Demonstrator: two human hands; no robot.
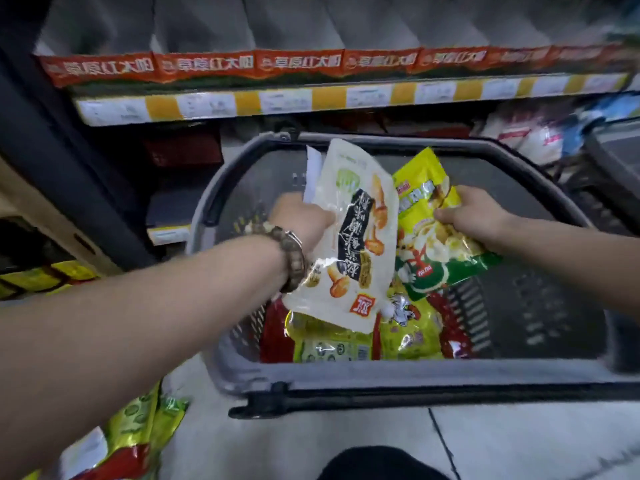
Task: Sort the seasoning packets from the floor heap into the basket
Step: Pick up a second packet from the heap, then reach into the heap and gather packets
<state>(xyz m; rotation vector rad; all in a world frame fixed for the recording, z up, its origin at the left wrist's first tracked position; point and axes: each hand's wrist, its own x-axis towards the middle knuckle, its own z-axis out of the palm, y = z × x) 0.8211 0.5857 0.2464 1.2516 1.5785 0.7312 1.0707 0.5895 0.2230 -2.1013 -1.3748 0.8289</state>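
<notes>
A store shelf with a red banner and yellow-and-white price strips ran across the far side of the scene. In front of it, on the pale floor, stood the grey plastic basket, its black handle folded down along the near rim. Several yellow and red packets already lay flat in its near-left corner. The rest of the floor heap sat at the near left, outside the basket and partly cut off by the frame.

Two packets hung over the basket's open top. The white mushroom-print packet was on the left, with the yellow-green packet just beside it on the right, their edges overlapping. Both looked like glossy film pouches: light, soft and loosely filled, likely to sag and bend below the grip, and slick enough to slide out of a loose pinch. They did not seem fragile, so a short drop into the basket should do no harm. A sealed edge or corner would probably be the surest place to hold.

The left hand gripped the white packet along its left edge, fingers curled round it. The right hand pinched the yellow-green packet at its right edge, thumb on top. A bead bracelet circled the left wrist.
</notes>
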